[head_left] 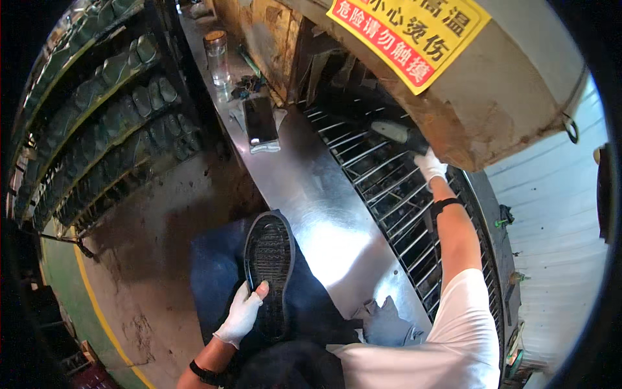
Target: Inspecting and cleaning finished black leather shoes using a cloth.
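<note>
My left hand (241, 316), in a white glove with the thumb tip bare, grips the edge of a black shoe sole (269, 249). The sole lies over my dark blue lap, its ribbed inner side facing up and its toe pointing away from me. My right arm stretches far forward to the right. At its end my right hand (430, 166), also gloved in white, is closed at the near end of a dark shoe (392, 132) with a pale underside. That shoe is over the metal bars (382, 188), at the opening beneath a brown hood; its far part is in shadow.
A shiny metal ledge (311, 188) runs beside the bars, carrying a phone (260, 123), a lidded glass (217, 58) and grey cloth (389, 323). The hood (447, 123) with a yellow-red warning label overhangs my right hand. Shelves of shoe forms (116, 71) stand left.
</note>
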Tool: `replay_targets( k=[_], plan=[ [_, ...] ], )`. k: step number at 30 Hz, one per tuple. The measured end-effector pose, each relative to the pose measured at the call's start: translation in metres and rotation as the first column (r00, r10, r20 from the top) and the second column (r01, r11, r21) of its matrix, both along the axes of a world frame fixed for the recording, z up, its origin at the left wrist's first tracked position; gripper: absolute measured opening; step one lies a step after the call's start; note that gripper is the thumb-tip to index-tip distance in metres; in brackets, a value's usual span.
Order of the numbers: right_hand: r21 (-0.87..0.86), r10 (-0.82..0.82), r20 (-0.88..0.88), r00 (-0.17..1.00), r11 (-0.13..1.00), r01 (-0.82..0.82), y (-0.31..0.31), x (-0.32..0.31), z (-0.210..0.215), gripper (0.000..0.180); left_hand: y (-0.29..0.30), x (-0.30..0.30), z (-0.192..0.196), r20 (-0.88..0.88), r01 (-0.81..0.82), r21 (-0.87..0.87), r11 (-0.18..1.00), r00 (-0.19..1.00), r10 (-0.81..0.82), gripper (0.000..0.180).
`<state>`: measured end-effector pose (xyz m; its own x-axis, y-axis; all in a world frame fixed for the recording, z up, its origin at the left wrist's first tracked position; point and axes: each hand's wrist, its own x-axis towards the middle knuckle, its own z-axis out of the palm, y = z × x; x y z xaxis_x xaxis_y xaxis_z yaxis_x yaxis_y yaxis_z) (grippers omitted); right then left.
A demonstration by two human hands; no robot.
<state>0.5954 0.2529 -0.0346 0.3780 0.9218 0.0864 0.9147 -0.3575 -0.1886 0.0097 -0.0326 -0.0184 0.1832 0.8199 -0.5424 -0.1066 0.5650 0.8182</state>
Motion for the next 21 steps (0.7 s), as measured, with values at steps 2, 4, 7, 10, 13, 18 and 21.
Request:
replay_targets(
  k=[2,4,7,10,13,18,21],
  plan=[
    [0.039,0.005,0.107,0.994,0.999,-0.010,-0.012,0.141,-0.003,0.098,0.019,0.014,-0.010,0.074,0.090,0.023,0.996,0.993,-0.091,0.052],
    [0.022,0.038,-0.031,0.999,0.999,-0.038,0.008,0.115,-0.037,0.099,0.013,0.002,-0.005,0.004,0.056,-0.044,0.997,0.998,-0.056,0.053],
    [0.035,0.060,-0.349,0.935,0.998,-0.051,0.028,0.069,-0.020,0.102,0.006,-0.005,-0.002,-0.036,0.014,-0.107,0.994,0.999,-0.018,0.056],
    [0.000,0.188,0.097,0.977,0.982,-0.189,0.036,0.042,0.018,0.104,0.006,-0.009,-0.005,0.006,0.005,-0.096,0.995,1.000,-0.004,0.059],
    [-0.010,0.112,-0.095,0.989,0.994,-0.113,0.059,0.023,-0.002,0.109,0.010,-0.004,0.010,-0.041,0.077,-0.178,0.981,0.995,-0.086,0.064],
    [-0.037,0.365,0.232,0.902,0.930,-0.367,0.110,0.295,-0.002,0.104,-0.004,-0.037,0.001,0.196,0.026,-0.057,0.998,0.980,-0.014,0.063],
    [-0.097,0.331,-0.085,0.940,0.936,-0.338,0.129,0.294,-0.058,0.099,-0.004,-0.026,0.007,0.138,0.025,-0.073,0.997,0.990,-0.014,0.058]
  ],
)
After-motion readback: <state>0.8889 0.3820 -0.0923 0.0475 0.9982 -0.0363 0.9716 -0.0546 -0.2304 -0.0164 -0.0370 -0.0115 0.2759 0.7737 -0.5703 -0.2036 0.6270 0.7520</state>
